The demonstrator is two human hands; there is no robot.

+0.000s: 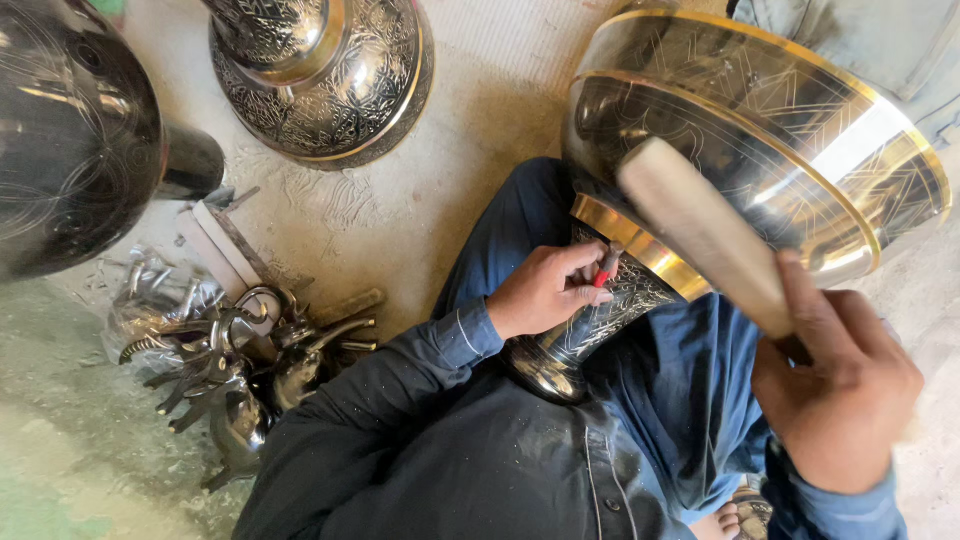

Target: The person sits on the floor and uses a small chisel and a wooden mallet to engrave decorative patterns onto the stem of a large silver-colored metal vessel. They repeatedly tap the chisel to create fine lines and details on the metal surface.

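A large engraved metal vase, black with gold bands, lies tilted across my lap, its neck pointing toward me. My left hand rests on the engraved neck and pinches a small red-tipped chisel against the metal. My right hand grips a pale wooden mallet, raised and blurred above the vase body.
Another engraved vase base stands on the sandy floor ahead. A dark round vessel fills the upper left. A heap of small metal animal-shaped handles lies by my left elbow. My bare toes show below.
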